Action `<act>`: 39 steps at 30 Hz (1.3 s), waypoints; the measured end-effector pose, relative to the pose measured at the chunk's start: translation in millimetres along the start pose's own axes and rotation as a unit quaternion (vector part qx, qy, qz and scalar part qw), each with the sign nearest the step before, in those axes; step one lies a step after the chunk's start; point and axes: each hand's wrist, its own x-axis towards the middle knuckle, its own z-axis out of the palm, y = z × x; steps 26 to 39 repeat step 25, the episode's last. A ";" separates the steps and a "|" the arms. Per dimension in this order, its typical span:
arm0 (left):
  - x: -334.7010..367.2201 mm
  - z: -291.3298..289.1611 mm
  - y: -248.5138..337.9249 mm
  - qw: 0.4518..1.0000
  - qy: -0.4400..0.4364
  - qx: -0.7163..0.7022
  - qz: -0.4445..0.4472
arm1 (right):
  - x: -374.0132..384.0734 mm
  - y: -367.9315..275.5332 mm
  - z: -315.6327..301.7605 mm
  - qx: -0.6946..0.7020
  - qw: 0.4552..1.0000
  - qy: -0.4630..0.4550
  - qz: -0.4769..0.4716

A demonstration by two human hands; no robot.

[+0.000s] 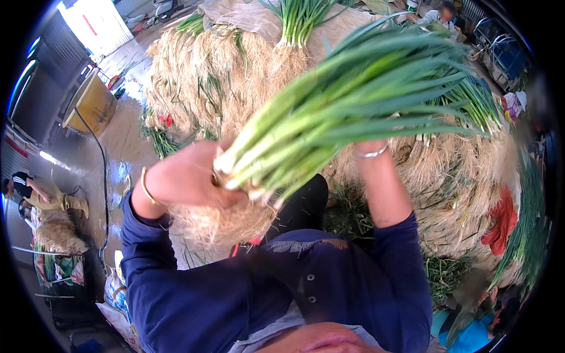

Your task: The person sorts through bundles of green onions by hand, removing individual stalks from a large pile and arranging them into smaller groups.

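Observation:
A thick bunch of green onions (338,103) slants up to the right in front of me, white ends low and leaves spread wide. My left hand (197,176), with a gold bangle at its wrist, is closed around the white end. Below that hand hangs a tangle of pale roots (220,223). My right hand (371,147), wearing a silver bangle, is beneath the leaves, which hide its fingers.
Ahead is a big heap of rooty onions (206,65), with a bundle of green onions (297,23) standing on it. Red cloth (502,220) lies at the right. A yellow tub (91,106) and hose (105,176) are left. Other people sit at left, far right and lower right.

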 end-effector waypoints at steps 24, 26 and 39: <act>373.2 -80.6 -239.6 0.868 -0.034 -0.485 -0.104 | 21.7 -347.5 -149.1 -0.902 0.354 0.248 0.017; 379.0 -70.1 -231.7 0.873 -0.014 -0.481 -0.082 | 14.2 -356.5 -144.7 -0.902 0.346 0.257 0.013; 379.0 -70.1 -231.7 0.873 -0.014 -0.481 -0.082 | 14.2 -356.5 -144.7 -0.902 0.346 0.257 0.013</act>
